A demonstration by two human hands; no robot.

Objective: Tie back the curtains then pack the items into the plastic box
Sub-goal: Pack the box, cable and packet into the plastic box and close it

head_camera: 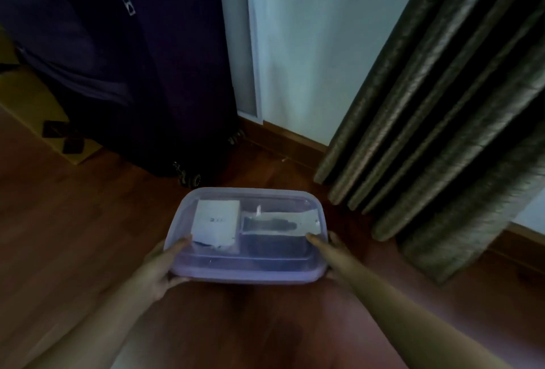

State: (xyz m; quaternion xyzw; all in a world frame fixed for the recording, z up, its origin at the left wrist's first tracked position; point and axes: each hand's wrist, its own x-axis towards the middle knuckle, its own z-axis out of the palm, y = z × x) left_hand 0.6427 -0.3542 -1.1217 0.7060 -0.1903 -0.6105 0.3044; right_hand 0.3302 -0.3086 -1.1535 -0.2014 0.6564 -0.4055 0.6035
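A translucent plastic box [247,273] with its lid on is held low over the wooden floor, near the middle of the head view. My left hand [165,265] grips its left end, thumb on the lid. My right hand [327,250] grips its right end the same way. Through the lid I see a small white carton [216,222] on the left and a flat clear packet with a dark item [280,222] on the right. A dark pleated curtain [436,121] hangs at the right, its hem reaching the floor.
A dark fabric-covered case on wheels [132,74] stands at the back left, with a cardboard box [44,121] beside it. A pale wall [309,44] with a wooden skirting board runs behind. Brown wooden floor [73,236] spreads around the box.
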